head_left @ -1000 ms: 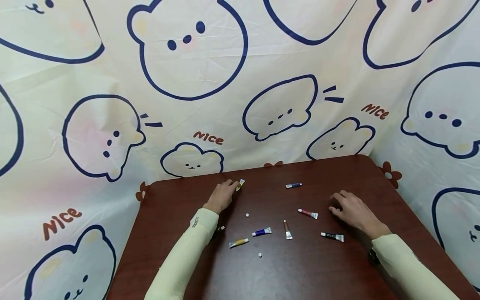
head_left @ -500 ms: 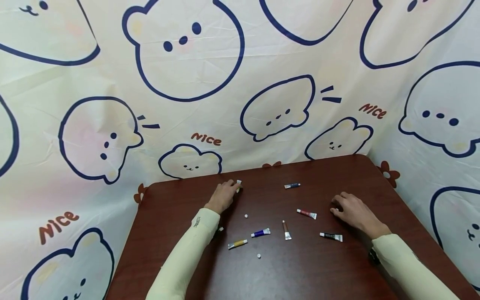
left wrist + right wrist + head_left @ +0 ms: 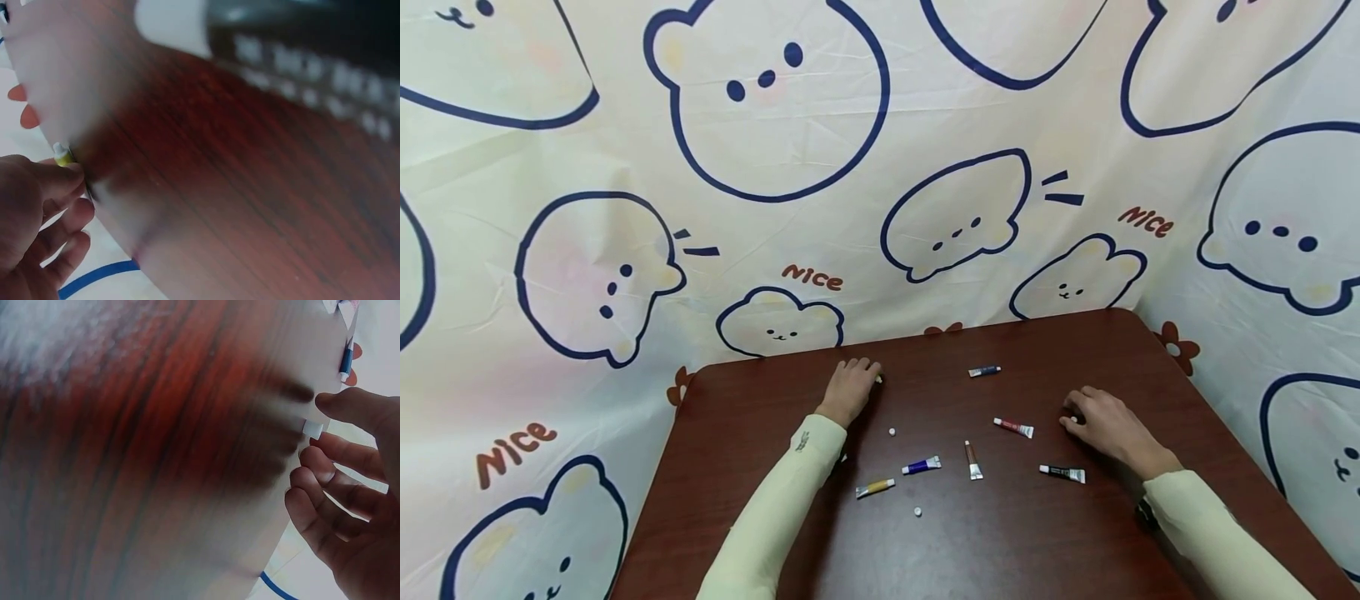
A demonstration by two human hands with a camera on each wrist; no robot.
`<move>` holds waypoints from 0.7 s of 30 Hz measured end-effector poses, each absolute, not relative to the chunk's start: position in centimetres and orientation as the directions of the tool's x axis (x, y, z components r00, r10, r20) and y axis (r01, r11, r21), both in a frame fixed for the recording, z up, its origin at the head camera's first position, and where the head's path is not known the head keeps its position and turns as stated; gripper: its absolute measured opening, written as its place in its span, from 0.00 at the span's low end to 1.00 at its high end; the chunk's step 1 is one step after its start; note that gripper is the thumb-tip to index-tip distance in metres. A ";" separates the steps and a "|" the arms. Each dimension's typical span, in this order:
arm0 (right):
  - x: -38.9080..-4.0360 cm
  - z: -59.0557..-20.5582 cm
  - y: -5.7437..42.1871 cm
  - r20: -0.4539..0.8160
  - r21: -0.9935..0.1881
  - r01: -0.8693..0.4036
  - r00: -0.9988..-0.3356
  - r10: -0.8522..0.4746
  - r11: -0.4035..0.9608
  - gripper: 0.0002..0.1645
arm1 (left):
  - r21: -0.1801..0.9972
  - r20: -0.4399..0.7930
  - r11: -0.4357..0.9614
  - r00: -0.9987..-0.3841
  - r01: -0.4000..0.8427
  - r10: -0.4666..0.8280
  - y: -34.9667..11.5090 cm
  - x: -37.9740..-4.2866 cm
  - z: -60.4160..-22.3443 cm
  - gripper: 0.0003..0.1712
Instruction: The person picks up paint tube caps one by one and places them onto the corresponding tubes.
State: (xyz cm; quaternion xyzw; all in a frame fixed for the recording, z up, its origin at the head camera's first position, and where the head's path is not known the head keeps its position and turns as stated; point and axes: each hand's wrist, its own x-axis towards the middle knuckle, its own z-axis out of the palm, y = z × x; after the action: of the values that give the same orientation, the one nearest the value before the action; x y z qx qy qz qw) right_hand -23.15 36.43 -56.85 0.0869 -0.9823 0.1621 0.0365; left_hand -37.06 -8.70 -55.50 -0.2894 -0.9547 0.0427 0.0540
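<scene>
At the table's far left, my left hand pinches a small paint tube between thumb and fingers. In the left wrist view the tube's yellow-green end with its white cap sticks out past the thumb; the rest is hidden by the hand. Over at the right, my right hand rests with loosely bent fingers. The right wrist view has a small white cap at the index fingertip, while the thumb stands apart from it. Closest to the right hand lie a red paint tube and a black paint tube.
Other paint tubes lie scattered: dark blue, brown, violet and yellow. Two loose white pieces, one a cap, lie among them. A blurred dark tube fills the left wrist view's top. A patterned cloth hangs behind the table.
My left hand has closed over the yellow-green tube, whose pale tail end stuck out before and is now covered. My right hand has hardly moved.
</scene>
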 end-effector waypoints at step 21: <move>-23.0 -56.9 36.5 0.140 -0.293 -0.254 -0.965 -0.221 0.922 0.06 | -0.176 0.127 0.812 -0.805 0.557 0.579 -8.7 -37.1 -55.3 0.12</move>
State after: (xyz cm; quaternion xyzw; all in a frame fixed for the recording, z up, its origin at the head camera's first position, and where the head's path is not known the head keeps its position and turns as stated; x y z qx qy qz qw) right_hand -22.98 36.53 -56.88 0.1214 -0.9789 0.1559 0.0519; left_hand -37.12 -8.65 -55.27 -0.2996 -0.9478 0.0650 0.0877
